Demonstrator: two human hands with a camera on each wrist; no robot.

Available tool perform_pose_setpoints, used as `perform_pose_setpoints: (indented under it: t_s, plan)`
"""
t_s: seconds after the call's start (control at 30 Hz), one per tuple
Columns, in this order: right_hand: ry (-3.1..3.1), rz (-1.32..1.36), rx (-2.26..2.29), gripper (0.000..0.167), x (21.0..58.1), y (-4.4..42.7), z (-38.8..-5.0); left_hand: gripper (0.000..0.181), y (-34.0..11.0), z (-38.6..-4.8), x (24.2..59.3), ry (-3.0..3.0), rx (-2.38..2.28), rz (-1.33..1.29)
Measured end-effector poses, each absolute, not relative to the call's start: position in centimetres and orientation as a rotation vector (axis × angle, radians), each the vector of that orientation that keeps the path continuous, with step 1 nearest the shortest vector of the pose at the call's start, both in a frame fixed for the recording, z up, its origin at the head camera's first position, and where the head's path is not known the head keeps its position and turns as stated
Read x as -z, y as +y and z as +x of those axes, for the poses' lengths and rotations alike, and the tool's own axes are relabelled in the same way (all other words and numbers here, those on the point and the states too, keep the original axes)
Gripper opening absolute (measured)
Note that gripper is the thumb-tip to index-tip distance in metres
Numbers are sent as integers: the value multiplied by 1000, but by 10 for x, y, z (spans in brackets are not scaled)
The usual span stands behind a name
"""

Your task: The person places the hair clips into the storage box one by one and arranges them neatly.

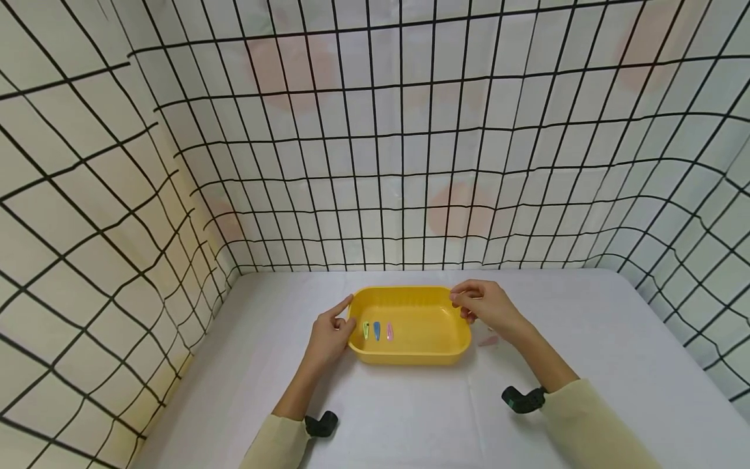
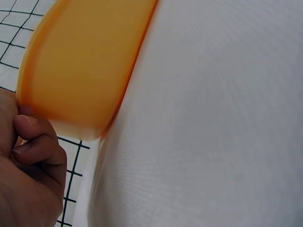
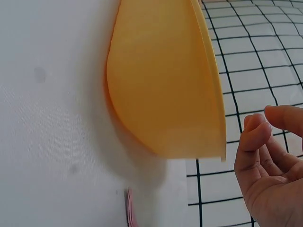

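A shallow yellow plastic tray (image 1: 410, 357) with rounded corners stands on the white-covered table. My left hand (image 1: 329, 335) grips its left end, index finger along the rim; in the left wrist view the other fingers curl beside the wall. Inside, towards the left, three small snap hair clips lie side by side: a green clip (image 1: 366, 330), a blue clip (image 1: 377, 331) and a pink clip (image 1: 389, 331). My right hand (image 1: 486, 306) hovers by the tray's far right corner, fingers loosely bent. Nothing shows between its fingertips in the right wrist view (image 3: 270, 165).
Just right of the tray, partly under my right hand, pinkish hair clips (image 1: 489, 340) lie on the table (image 1: 422, 417); one pink clip (image 3: 130, 210) shows edge-on in the right wrist view. Black wire grid (image 1: 398, 172) surrounds the back and sides.
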State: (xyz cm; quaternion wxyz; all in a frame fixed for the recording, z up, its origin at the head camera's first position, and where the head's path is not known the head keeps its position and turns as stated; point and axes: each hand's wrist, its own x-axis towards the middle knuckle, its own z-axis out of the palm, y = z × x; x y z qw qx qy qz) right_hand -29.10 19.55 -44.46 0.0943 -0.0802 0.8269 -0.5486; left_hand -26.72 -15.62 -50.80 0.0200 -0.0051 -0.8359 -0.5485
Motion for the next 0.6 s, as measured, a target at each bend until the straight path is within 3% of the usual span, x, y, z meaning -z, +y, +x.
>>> perform_pose_setpoints:
  t_s: [0.6]
  plan:
    - [2570, -108, 1582, 41, 471, 256, -288, 53, -153, -266, 505, -2599, 1669, 8]
